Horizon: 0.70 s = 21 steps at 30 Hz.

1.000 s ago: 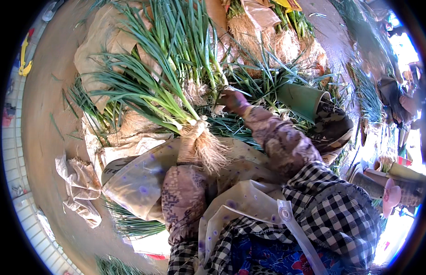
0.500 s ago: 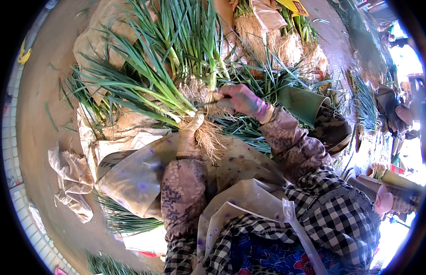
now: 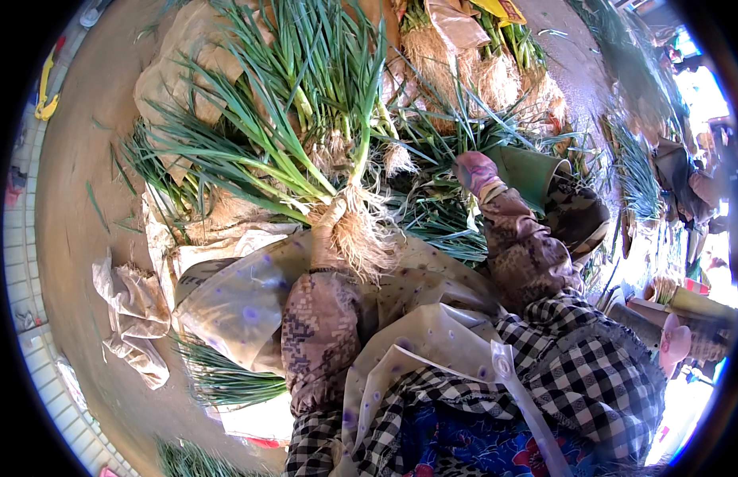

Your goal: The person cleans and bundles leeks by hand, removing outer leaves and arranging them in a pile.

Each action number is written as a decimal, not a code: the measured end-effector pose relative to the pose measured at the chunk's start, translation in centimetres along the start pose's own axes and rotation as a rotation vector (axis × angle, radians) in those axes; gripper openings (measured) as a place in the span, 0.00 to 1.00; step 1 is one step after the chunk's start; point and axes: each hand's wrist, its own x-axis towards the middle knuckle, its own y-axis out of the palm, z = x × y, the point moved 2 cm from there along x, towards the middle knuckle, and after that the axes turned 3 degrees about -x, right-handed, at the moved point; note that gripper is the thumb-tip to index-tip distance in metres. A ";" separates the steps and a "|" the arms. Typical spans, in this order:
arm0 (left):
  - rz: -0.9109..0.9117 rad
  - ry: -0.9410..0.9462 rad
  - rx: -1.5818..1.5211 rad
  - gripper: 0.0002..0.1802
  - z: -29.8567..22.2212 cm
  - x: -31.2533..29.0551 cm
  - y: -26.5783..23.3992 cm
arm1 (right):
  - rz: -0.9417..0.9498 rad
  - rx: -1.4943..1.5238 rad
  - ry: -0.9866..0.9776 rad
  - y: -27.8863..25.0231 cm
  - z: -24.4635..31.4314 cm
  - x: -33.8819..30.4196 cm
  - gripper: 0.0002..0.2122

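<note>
My left hand [image 3: 327,238] is closed around the white lower ends of a bunch of green onions [image 3: 305,171]. Their long leaves fan up and to the left, and a tangle of pale roots [image 3: 365,238] hangs beside the hand. One more onion stalk [image 3: 359,159] stands upright against this bunch, its base at the roots. Off to the right, my right hand [image 3: 477,173], pink and purple at the back, is apart from the bunch, over loose green leaves [image 3: 440,226]. Its fingers look curled in; what is in them is hidden.
Further onions with long roots [image 3: 432,71] lie beyond, under brown wrapping. A green boot-like tube [image 3: 528,175] lies right of my right hand. Spotted clear plastic [image 3: 234,318] covers my lap. A crumpled sack [image 3: 134,318] rests on the brown floor [image 3: 75,207] at left.
My right hand has let go of the onion stalk by the bunch and moved right, over the loose leaves. That stalk now leans against the bunch. My left hand keeps its hold.
</note>
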 end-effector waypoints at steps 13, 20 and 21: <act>-0.049 0.082 0.236 0.15 0.8 -1.7 -2.0 | 0.443 2.491 -0.083 -6.6 19.1 3.7 0.12; -0.070 0.124 0.227 0.17 0.0 -2.4 -1.4 | 0.485 1.972 -0.450 -6.2 22.9 -3.5 0.13; -0.066 0.115 0.226 0.17 0.5 -1.9 -1.6 | 0.346 1.951 -0.447 -4.5 22.2 -2.7 0.12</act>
